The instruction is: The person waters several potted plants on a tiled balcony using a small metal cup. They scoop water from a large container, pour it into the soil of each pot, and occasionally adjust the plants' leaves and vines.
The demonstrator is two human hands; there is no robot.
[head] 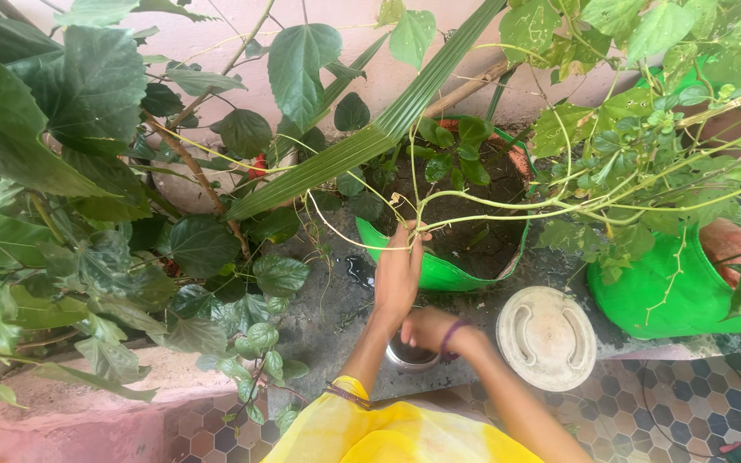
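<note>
Sleeve: yellow cloth (388, 433) is filling the bottom edge, nearest the camera.
Left hand: left hand (398, 273) is reaching up, its fingers closing around thin pale vine stems (439, 223) beside the green grow bag (439, 273).
Right hand: right hand (426, 327) is resting over a small steel cup (411, 354) on the ledge; whether it is gripping the cup I cannot tell.
Wrist: a purple band (449, 339) is circling the right wrist.
Nearby: a round cream lid (546, 337) is lying just right of the cup.
</note>
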